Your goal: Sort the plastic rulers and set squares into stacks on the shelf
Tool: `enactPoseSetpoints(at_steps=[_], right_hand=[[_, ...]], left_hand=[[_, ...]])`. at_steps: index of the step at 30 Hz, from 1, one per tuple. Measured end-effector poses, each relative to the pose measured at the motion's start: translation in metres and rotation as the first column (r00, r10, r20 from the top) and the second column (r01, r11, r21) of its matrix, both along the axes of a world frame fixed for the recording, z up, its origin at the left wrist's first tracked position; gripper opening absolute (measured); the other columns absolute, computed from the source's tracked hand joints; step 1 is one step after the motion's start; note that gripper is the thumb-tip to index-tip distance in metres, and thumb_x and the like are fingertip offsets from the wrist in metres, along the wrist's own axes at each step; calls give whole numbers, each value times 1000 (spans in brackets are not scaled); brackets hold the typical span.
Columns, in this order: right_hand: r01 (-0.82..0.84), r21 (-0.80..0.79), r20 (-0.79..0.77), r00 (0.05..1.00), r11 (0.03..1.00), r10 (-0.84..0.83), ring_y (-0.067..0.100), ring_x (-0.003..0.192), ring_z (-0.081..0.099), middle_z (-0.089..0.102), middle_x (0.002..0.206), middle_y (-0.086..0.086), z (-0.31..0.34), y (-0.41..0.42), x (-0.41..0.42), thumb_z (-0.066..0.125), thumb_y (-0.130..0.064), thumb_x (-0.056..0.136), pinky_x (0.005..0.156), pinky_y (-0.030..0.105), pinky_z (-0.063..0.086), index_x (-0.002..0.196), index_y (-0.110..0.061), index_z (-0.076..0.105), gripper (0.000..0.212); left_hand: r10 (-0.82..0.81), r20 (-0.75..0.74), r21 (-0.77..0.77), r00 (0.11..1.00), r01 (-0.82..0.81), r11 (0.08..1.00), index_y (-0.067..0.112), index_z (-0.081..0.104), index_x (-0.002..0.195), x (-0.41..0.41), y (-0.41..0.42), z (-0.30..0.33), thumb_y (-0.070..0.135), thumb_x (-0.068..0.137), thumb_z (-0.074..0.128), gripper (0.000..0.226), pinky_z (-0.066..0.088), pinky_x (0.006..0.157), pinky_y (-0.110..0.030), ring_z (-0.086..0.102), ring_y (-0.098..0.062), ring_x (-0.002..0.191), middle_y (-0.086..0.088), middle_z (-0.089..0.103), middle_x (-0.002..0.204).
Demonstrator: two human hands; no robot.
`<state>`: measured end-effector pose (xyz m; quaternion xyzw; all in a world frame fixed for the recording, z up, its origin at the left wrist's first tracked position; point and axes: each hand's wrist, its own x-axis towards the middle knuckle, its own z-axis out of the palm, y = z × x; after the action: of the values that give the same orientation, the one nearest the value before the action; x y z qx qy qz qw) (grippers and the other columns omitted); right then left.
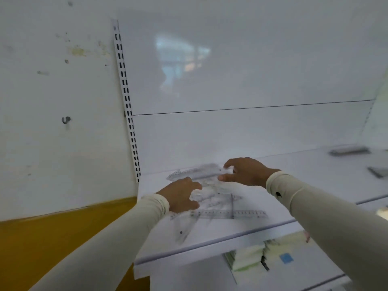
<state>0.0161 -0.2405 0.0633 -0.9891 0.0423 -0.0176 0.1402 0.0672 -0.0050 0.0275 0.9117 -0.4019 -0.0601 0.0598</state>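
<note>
A loose heap of clear plastic rulers and set squares [214, 203] lies on the white shelf [273, 215]. One long ruler [231, 214] lies along the front of the heap. A set square [194, 172] sits at the back of the heap. My left hand [180, 195] hovers over the heap's left side with fingers curled; the blur hides whether it holds a piece. My right hand [243, 172] reaches over the back of the heap, thumb and fingers spread apart near the set square's right end.
A slotted upright rail [128, 106] stands at the shelf's left. Two stacks of dark-looking items [348, 151] [378, 172] lie on the shelf at far right. Packs of pale green paper goods [258, 255] fill the shelf below. A yellow wall band [52, 240] is lower left.
</note>
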Motion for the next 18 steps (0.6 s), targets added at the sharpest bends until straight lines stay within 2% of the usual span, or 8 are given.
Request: enactPoseSetpoints(at_steps=[3,4,6,8,12,14,18], right_hand=[[61,11,10,998,998,-61,14,98,52,61,119,-2,5,-62,-42,55,-73,78,93,31,42,129,-30,51,66],[86,16,14,996,996,-86,12,97,51,60,119,-2,6,-86,-58,56,-70,79,92,31,42,129,-30,51,64],[143,32,12,990,989,-143,10,97,50,59,121,-4,7,-134,-92,58,-67,80,92,30,41,130,-30,50,62],[211,38,6,977,977,-211,11,97,50,58,121,-4,6,-182,-128,61,-64,80,93,30,41,130,-30,50,61],[350,46,11,937,936,-350,9,95,49,58,114,-5,-3,-275,-206,65,-60,80,89,28,41,130,-29,51,61],[422,42,-1,906,905,-423,9,94,49,59,119,-4,-10,-317,-246,64,-61,79,88,26,40,132,-29,50,63],[560,64,-21,828,826,-560,8,93,49,59,125,-1,-23,-394,-317,63,-60,81,83,25,40,135,-26,48,65]], left_hand=[[-94,33,8,995,94,996,25,49,119,-23,-72,2,43,85,60,40,39,98,-34,47,-25,124,-6,48,136],[-127,36,12,991,127,992,23,48,116,-32,-98,3,43,84,59,39,39,98,-34,47,-24,123,-6,48,137],[-188,20,3,982,188,982,26,43,135,-54,-151,4,42,87,58,53,35,106,-35,41,-22,130,-2,40,143],[-255,12,-7,967,255,967,29,37,143,-78,-205,4,40,89,57,59,34,107,-35,39,-21,131,-1,37,143],[-417,6,-29,909,417,908,29,42,137,-129,-315,-6,39,87,57,53,37,105,-37,42,-21,127,-1,41,136],[-504,-5,-20,864,503,864,27,45,132,-157,-366,-13,37,85,59,50,39,101,-37,44,-22,123,-3,43,130],[-612,-39,-7,790,612,791,29,38,142,-203,-463,-27,40,86,60,60,33,109,-34,39,-20,131,-1,38,141]])
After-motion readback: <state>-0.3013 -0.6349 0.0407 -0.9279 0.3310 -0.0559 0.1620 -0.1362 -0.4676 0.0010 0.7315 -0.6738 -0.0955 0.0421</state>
